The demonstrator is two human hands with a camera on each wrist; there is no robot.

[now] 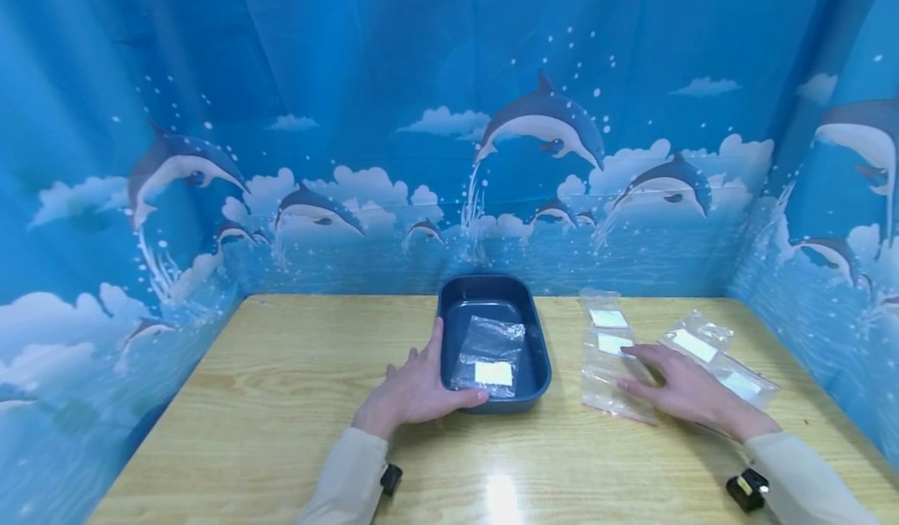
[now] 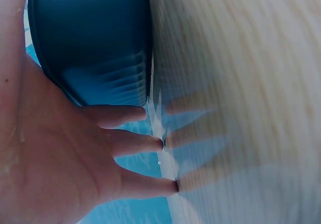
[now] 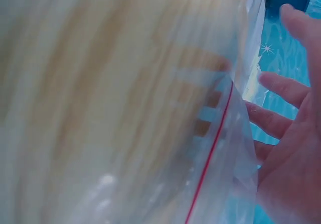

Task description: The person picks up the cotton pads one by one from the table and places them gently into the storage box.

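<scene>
A dark blue plastic tray stands on the table, and a clear zip bag with a white label lies inside it. My left hand rests at the tray's near left corner, its thumb along the front rim. In the left wrist view its fingers are straight and spread beside the tray wall. Over the bags to the right hovers or rests my right hand, fingers extended; contact is hard to tell. Clear zip bags with white labels overlap left of it, others lie behind and under it.
The wooden table runs back to a blue dolphin-print curtain, which also hangs along both sides. In the right wrist view a bag's red zip line shows close up. Both wrists carry small black devices.
</scene>
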